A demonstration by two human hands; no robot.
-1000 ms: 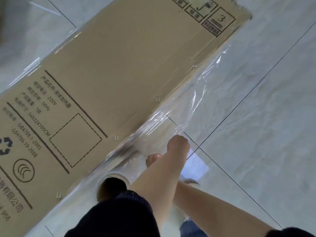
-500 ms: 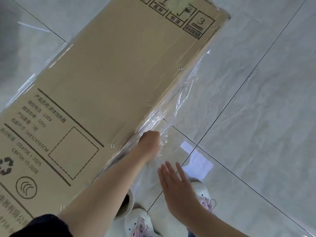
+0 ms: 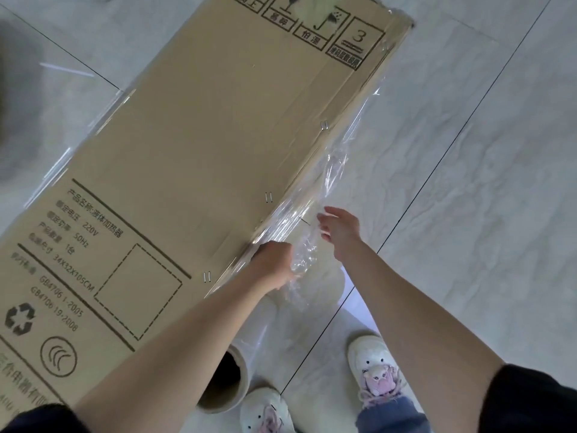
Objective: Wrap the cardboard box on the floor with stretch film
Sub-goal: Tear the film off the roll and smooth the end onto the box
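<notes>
The long brown cardboard box [image 3: 199, 170] lies on the pale tiled floor [image 3: 468, 214], the left hand [image 3: 274, 264] gripping crumpled clear stretch film [image 3: 312, 242] at its near edge while the right hand [image 3: 340, 229], fingers relaxed, touches the film.

Indoor room with a hard floor, likely a storeroom or home, which one unclear, large pale grey marble-look floor tiles [image 3: 487, 189] with thin dark grout lines, long printed shipping cardboard box [image 3: 199, 170], person's white sneakers [image 3: 373, 367] on the tiles
</notes>
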